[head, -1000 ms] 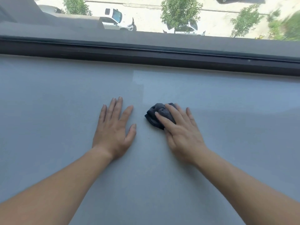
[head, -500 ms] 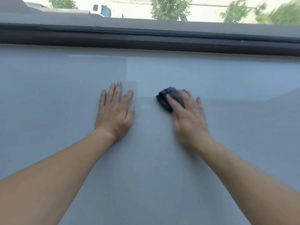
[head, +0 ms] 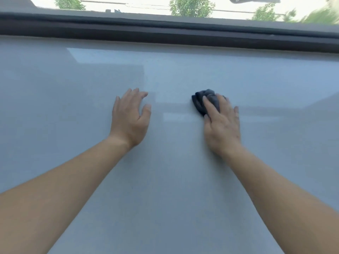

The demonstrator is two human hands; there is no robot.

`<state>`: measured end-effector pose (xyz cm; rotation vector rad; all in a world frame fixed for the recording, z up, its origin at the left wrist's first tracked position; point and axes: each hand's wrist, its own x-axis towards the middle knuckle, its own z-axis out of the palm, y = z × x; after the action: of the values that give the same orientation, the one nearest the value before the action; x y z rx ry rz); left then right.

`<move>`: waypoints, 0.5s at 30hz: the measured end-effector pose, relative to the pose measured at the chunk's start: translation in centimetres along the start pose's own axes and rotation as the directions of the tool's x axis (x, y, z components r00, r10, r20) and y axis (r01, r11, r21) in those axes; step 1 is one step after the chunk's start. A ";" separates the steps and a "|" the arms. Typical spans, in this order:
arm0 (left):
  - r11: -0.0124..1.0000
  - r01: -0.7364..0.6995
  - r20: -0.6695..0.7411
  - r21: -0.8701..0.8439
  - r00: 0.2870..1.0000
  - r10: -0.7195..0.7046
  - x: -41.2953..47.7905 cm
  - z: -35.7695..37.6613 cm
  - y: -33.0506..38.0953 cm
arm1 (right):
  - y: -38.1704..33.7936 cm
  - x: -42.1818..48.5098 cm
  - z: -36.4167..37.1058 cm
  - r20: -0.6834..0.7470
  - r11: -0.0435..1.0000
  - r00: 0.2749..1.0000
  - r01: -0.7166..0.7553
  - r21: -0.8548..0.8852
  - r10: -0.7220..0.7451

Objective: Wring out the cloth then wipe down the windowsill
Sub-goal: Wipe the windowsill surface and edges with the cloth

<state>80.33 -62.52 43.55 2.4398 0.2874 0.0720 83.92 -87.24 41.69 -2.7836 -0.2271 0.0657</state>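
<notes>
- Since a second ago the right hand (head: 222, 126) has slid the dark grey crumpled cloth (head: 202, 100) rightwards, so the gap between it and the left hand (head: 129, 117) is wider than before.
- That right hand lies palm-down over the cloth, its fingers (head: 209, 105) stretched out nearly straight and pressing the bundle flat rather than curling round it. The thumb rests beside the cloth's near edge.
- Only the cloth's far and left parts show beyond the fingertips; the rest is hidden under the hand.
- It sits on the smooth pale grey-blue windowsill (head: 165, 180), about mid-depth and right of centre, well apart from the dark window frame (head: 165, 32) running along the back.
- Resting palm-down on the sill, the left hand holds nothing. Its fingers are loose and close together, now drawn in from their earlier spread, with the thumb set apart.
- Both bare forearms reach in from the near edge.
- Green trees (head: 191, 6) show through the glass above the frame.
</notes>
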 end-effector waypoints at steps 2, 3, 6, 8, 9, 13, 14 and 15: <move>0.997 -0.031 -0.003 0.067 1.000 0.031 -3.8 0.2 -0.8 | -1.7 -0.6 0.7 -0.054 0.993 0.992 -0.109 0.040 0.111; 0.996 -0.044 0.005 0.077 0.999 0.044 -5.7 0.3 -1.1 | -2.8 -2.1 1.3 -0.056 0.997 0.996 -0.068 0.042 0.070; 0.990 -0.072 0.059 0.120 0.996 0.065 -9.5 0.3 -2.3 | -4.7 -8.8 2.4 0.033 0.964 0.964 0.264 0.018 -0.264; 0.980 -0.106 0.108 0.169 0.990 0.089 -10.4 0.2 -3.1 | -3.5 -9.8 1.9 0.117 0.921 0.916 0.389 -0.015 -0.384; 0.971 -0.130 0.125 0.203 0.987 0.106 -10.4 0.3 -3.4 | -2.4 -8.7 1.5 0.114 0.923 0.920 0.382 -0.042 -0.375; 0.938 -0.156 0.146 0.310 0.983 0.115 -10.7 0.6 -3.4 | -0.3 -3.6 -0.1 -0.017 0.992 0.992 -0.125 0.017 0.125; 0.939 -0.150 0.140 0.308 0.984 0.110 -10.7 0.6 -3.3 | -0.9 -3.7 0.1 -0.039 0.984 0.984 -0.174 0.028 0.175; 0.942 -0.148 0.138 0.301 0.984 0.110 -10.7 0.6 -3.2 | -1.9 -4.5 0.4 -0.046 0.988 0.987 -0.151 0.022 0.151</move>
<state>69.37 -62.85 41.31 2.7614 0.0882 -0.0675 79.16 -86.11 42.02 -2.7757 -0.0030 0.0378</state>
